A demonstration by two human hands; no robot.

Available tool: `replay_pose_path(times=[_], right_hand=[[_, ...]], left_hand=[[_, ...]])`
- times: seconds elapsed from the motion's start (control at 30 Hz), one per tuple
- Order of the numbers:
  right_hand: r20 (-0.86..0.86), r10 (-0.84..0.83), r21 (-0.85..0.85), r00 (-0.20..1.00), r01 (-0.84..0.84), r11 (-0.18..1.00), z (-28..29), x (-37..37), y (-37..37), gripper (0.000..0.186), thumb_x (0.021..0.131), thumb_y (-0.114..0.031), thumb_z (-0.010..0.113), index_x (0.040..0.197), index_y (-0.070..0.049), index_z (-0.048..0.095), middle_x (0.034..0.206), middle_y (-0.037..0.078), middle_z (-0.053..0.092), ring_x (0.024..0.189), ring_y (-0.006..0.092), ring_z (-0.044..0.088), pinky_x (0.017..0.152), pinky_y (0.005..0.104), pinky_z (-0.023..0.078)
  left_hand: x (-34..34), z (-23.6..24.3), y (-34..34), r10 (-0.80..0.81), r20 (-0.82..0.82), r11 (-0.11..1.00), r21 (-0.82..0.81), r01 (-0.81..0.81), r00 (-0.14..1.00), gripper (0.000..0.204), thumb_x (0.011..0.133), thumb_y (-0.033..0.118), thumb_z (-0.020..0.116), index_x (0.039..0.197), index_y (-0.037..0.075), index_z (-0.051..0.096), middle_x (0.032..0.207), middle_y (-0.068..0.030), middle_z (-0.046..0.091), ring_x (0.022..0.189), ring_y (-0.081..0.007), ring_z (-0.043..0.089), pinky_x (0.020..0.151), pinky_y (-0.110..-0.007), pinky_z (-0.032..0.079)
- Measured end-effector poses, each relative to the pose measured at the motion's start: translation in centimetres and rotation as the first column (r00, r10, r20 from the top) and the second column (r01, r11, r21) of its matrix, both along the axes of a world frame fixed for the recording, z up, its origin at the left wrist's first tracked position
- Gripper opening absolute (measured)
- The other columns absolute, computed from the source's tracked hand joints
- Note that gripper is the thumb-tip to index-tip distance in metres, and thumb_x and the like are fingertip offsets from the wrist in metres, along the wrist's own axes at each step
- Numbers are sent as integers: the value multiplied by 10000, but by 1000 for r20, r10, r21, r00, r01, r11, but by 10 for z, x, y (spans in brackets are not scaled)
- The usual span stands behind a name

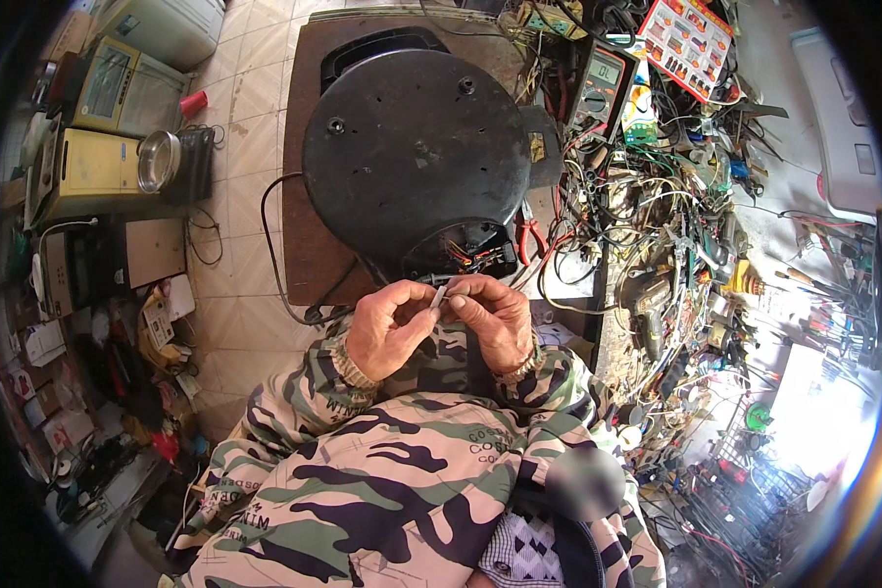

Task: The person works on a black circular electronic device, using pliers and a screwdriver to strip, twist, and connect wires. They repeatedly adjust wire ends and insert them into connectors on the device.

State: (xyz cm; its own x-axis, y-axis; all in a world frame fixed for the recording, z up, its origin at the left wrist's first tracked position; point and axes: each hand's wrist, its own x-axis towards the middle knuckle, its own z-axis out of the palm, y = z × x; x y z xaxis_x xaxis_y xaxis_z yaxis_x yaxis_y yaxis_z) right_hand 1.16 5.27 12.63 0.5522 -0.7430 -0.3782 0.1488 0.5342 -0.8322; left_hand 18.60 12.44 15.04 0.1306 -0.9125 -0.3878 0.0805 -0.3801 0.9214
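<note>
In front of my chest, my left hand and my right hand meet with thumbs and forefingers pinched together. Between the fingertips is a small thin white piece, too small to name exactly; both hands appear to grip it. Just beyond them a large round black appliance lies with its base facing up. An opening at its near edge shows orange and dark wires. Red-handled pliers rest close to that opening, to the right of the appliance.
The appliance sits on a brown tabletop, with a black cord looping down on the left. A multimeter stands at the far right. Tangled wires, tools and a drill crowd the right side. Left, a metal pot sits by cabinets.
</note>
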Motion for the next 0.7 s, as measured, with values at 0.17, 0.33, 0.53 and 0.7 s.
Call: replay_pose_path(times=[0.17, 0.33, 0.53, 0.7], right_hand=[[-8, 4, -32, 1000, -5, 999, 1, -1, -2, 118, 951, -59, 666, 1048, 8, 671, 976, 43, 686, 859, 101, 623, 794, 264, 526], [-101, 36, -77, 994, -44, 996, 7, 1, -6, 121, 953, -52, 655, 1050, 19, 663, 1001, 69, 686, 885, 124, 648, 794, 279, 535], [-210, 38, -284, 977, -99, 954, 3, 2, -8, 140, 939, -31, 654, 1060, 37, 651, 992, 90, 688, 874, 159, 670, 775, 281, 543], [-247, 46, -263, 968, -113, 958, 6, 5, -9, 134, 937, -33, 656, 1049, 39, 649, 999, 97, 688, 866, 154, 670, 775, 279, 543]], left_hand=[[-4, 1, -2, 7, 2, 1000, 9, -7, 1000, 214, 909, 92, 684, 1089, -20, 652, 894, -48, 687, 737, -59, 606, 647, -218, 499], [-7, -2, -4, 21, 49, 1000, -3, -21, 999, 207, 897, 75, 689, 1076, -22, 654, 891, -48, 692, 750, -65, 623, 659, -224, 508], [-7, -1, -9, 51, 144, 997, -61, -42, 988, 159, 871, 36, 704, 1013, -27, 667, 842, -81, 711, 686, -97, 670, 610, -245, 516], [-6, -4, -11, 85, 257, 989, -140, -50, 963, 143, 853, 26, 715, 979, -24, 672, 830, -104, 702, 678, -131, 686, 594, -261, 517]])
